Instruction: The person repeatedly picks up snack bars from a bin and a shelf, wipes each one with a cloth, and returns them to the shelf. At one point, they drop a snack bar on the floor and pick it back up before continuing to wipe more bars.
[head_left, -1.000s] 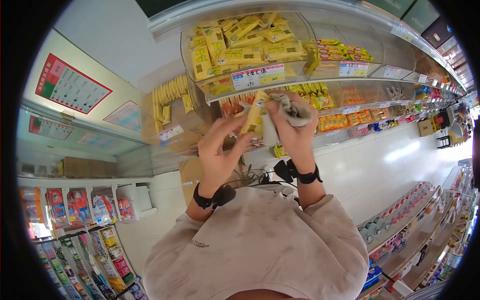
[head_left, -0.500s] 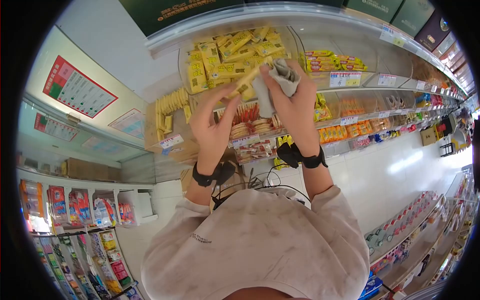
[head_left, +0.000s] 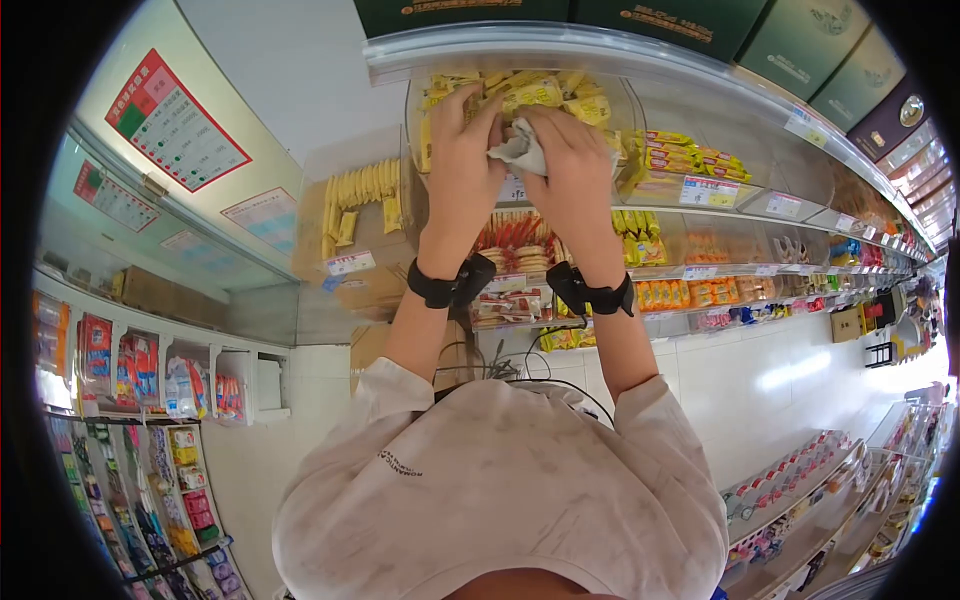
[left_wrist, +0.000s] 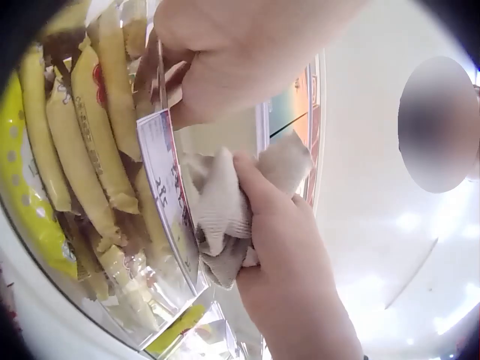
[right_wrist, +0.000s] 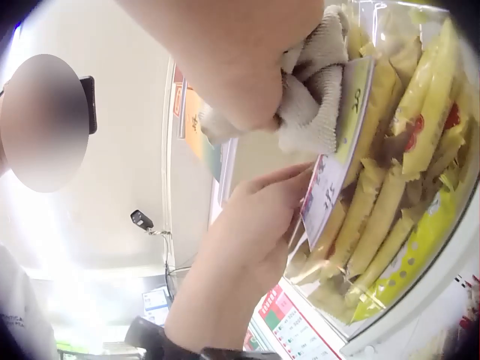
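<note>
In the head view both hands are at the front of a clear bin of yellow wrapped snack packs (head_left: 535,92). My right hand (head_left: 575,165) grips a crumpled grey ribbed cloth (head_left: 518,150), bunched by the bin's price label (left_wrist: 166,176). Beside it, my left hand (head_left: 465,175) reaches over the front wall, fingers bent toward the packs. The right wrist view has the left hand (right_wrist: 240,240) passing behind the label, its fingertips hidden; I cannot tell whether it holds a pack. More packs (left_wrist: 90,127) press against the bin's clear wall.
To the left stands a smaller bin with a row of yellow packs (head_left: 360,195). Red and yellow snacks (head_left: 680,155) fill the neighbouring bin on the right. Lower shelves hold orange packets (head_left: 690,293), and green boxes (head_left: 800,40) line the top ledge. A glass cabinet is at the far left.
Both hands have moved forward and up to the bin. The yellow snack pack held between them earlier is out of sight now. The cloth stays in the right hand.
</note>
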